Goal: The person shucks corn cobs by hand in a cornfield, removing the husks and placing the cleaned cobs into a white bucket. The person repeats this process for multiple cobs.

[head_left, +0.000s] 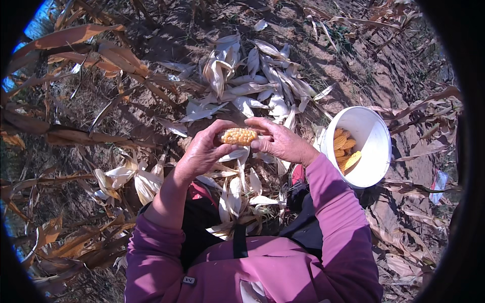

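Note:
A husked ear of corn (238,136), yellow and short, lies sideways between my two hands in front of my body. My left hand (207,144) is closed round its left end. At the other end, my right hand (280,141) pinches the cob between thumb and fingers. Below and beyond the hands, pale dry corn husks (247,96) are heaped on the ground. To the right of my right hand stands a white bucket (373,151) with several yellow ears of corn (344,146) at its bottom.
Dry brown corn stalks (65,134) with long leaves crowd the left side. More loose husks (232,194) lie between my feet. Bare brown soil (172,30) shows at the back. A small clear plastic wrapper (439,187) is at the far right, past the bucket.

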Action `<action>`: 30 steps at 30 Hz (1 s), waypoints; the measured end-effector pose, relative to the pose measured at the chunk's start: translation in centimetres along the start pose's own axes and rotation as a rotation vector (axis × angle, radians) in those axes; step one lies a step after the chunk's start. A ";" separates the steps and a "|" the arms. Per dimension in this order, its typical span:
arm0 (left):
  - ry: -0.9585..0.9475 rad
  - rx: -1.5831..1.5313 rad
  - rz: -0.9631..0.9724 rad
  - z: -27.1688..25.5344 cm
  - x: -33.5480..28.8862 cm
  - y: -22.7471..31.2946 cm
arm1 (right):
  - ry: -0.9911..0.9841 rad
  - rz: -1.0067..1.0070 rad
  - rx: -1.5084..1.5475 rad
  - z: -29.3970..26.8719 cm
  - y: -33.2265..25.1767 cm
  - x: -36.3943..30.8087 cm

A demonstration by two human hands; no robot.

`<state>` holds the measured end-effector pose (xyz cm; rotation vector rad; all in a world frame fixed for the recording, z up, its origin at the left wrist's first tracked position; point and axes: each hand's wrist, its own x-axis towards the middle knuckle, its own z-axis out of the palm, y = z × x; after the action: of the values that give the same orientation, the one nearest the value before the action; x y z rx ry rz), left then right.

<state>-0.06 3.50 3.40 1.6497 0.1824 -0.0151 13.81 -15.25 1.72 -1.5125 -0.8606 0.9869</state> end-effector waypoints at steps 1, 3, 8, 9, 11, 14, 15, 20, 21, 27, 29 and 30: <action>-0.003 -0.039 0.002 0.1 0.1 0.1 | -0.003 -0.049 -0.016 0.5 0.0 -0.2; -0.003 -0.064 -0.018 0.4 0.3 0.3 | -0.003 -0.097 -0.093 0.6 -0.3 -0.1; 0.042 0.118 0.000 0.5 0.3 0.8 | 0.063 -0.061 -0.179 0.6 -1.3 -0.3; 0.045 0.164 0.042 0.5 0.3 0.9 | 0.070 -0.063 -0.198 0.6 -1.3 -0.3; 0.051 0.256 0.124 0.3 0.3 0.9 | 0.074 -0.067 -0.244 0.5 -1.9 -0.4; 0.078 0.238 0.124 0.4 0.3 0.8 | 0.081 -0.090 -0.290 0.5 -1.9 -0.5; 0.086 0.242 0.136 0.5 0.4 0.7 | 0.083 -0.101 -0.300 0.5 -1.8 -0.5; 0.141 0.106 0.160 0.8 0.5 -0.2 | 0.154 -0.160 -0.296 0.9 -1.9 -0.4; 0.146 0.021 0.161 1.0 0.5 -0.4 | 0.160 -0.180 -0.306 1.0 -1.8 -0.4; 0.162 -0.265 0.123 1.8 0.7 -0.6 | 0.181 -0.172 -0.303 1.2 -1.3 -0.3; 0.196 -0.266 0.161 2.0 0.6 -0.8 | 0.179 -0.177 -0.329 1.4 -1.4 -0.3; 0.219 -0.274 0.144 2.0 0.5 -0.9 | 0.177 -0.180 -0.341 1.5 -1.4 -0.2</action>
<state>0.51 1.66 2.25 1.3852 0.2218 0.2894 12.31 -14.66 3.05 -1.7437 -1.0536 0.5838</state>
